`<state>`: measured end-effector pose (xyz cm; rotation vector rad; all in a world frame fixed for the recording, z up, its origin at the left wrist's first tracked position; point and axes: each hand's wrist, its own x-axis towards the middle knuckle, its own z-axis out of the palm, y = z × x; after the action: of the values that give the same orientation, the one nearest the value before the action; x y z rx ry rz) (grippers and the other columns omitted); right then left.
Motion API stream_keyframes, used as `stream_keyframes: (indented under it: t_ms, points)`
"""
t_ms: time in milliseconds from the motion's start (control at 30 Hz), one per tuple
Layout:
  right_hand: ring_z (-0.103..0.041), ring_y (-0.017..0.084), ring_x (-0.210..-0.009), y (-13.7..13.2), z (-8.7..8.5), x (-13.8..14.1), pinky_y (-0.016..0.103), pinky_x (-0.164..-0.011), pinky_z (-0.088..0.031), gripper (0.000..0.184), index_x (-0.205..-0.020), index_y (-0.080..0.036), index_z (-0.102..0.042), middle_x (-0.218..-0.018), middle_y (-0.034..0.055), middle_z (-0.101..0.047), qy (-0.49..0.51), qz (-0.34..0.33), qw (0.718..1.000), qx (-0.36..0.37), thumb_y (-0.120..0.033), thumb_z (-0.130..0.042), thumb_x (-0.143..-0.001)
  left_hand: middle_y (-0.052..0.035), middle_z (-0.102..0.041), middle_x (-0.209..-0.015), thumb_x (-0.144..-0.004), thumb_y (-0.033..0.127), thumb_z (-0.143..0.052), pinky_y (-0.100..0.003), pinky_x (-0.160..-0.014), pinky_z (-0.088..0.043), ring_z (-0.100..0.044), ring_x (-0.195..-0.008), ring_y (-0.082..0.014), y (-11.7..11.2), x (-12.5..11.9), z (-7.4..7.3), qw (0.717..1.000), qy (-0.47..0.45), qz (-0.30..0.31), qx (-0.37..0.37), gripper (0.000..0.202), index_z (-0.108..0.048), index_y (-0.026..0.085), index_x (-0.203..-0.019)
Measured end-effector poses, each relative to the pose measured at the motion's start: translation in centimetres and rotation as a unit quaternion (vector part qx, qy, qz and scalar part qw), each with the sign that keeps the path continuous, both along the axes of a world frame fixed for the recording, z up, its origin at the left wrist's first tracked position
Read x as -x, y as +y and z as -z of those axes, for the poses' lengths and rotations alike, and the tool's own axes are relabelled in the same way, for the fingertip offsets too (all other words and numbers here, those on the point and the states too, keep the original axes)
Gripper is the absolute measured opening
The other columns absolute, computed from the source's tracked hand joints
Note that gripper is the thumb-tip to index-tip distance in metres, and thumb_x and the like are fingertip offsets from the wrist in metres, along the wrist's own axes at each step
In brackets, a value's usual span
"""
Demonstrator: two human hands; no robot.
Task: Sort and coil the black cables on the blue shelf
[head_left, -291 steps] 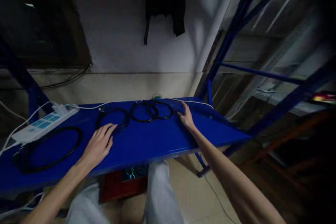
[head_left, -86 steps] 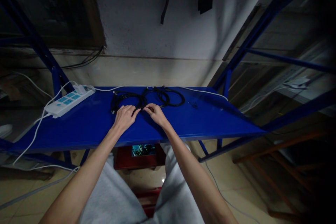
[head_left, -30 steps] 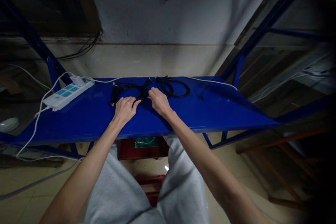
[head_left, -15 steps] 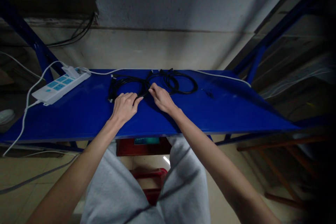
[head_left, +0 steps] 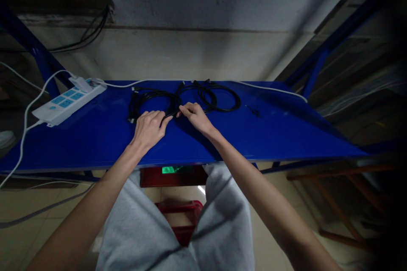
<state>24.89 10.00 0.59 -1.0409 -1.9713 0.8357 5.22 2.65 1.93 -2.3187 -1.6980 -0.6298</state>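
Coils of black cable lie on the blue tabletop (head_left: 95,135) in front of me. My left hand (head_left: 150,128) is closed on the near side of the left cable coil (head_left: 152,93), its thumb pointing right along the strands. My right hand (head_left: 194,115) pinches the right side of that same coil, fingers and thumb together. Connector ends show at the coil's left edge. Just beyond my right hand rests another black cable coil (head_left: 233,97), overlapping loops and apart from my fingers. What sits exactly between my right fingertips is hidden.
A white power strip (head_left: 68,101) with blue sockets stands at the left. Its white cord (head_left: 270,88) runs along the table's back edge. Small black ties (head_left: 253,111) lie right of the coils. Below the table are a red stool (head_left: 182,207) and a lit green screen (head_left: 173,170).
My right hand's fingers have shifted slightly, the thumb and fingertips now turned more to the left on the cable. My left hand keeps its hold. The view has moved a little.
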Motion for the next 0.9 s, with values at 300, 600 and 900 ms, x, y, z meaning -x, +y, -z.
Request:
stream_keyframes:
  t_ms: [300, 600, 900]
  points:
    - [-0.063, 0.019, -0.085, 0.0, -0.4, -0.6, 0.034, -0.085, -0.047, 0.034, -0.078, -0.017, -0.077, -0.087, 0.0061, -0.071, 0.134, -0.063, 0.982, 0.113, -0.049, -0.071, -0.084, -0.0099, -0.069, -0.083, -0.104, 0.045, -0.035, -0.036, -0.077, -0.041, -0.064, -0.081, -0.024, 0.0, -0.1, -0.1, 1.0, 0.008, -0.007, 0.005, 0.045, -0.065, 0.018, -0.084]
    - [-0.066, 0.017, -0.082, 0.4, -1.1, -1.0, 0.031, -0.084, -0.047, 0.021, -0.075, -0.017, -0.077, -0.083, 0.0043, -0.074, 0.141, -0.075, 0.976, 0.147, -0.038, -0.074, -0.076, -0.0103, -0.071, -0.084, -0.104, 0.043, -0.035, -0.036, -0.077, -0.042, -0.065, -0.08, -0.0244, 0.1, 0.0, 0.1, 1.0, 0.011, -0.015, -0.003, 0.044, -0.065, 0.018, -0.085]
    - [-0.057, 0.015, -0.067, 1.4, -1.5, -1.2, 0.03, -0.069, -0.043, 0.022, -0.074, -0.015, -0.074, -0.073, 0.0032, -0.068, -0.003, -0.086, 0.993, 0.081, -0.036, -0.075, -0.079, -0.0117, -0.071, -0.085, -0.103, 0.044, -0.035, -0.038, -0.079, -0.044, -0.066, -0.082, -0.0259, 0.0, 0.1, 0.0, 1.0, 0.001, -0.01, -0.001, 0.045, -0.066, 0.018, -0.084]
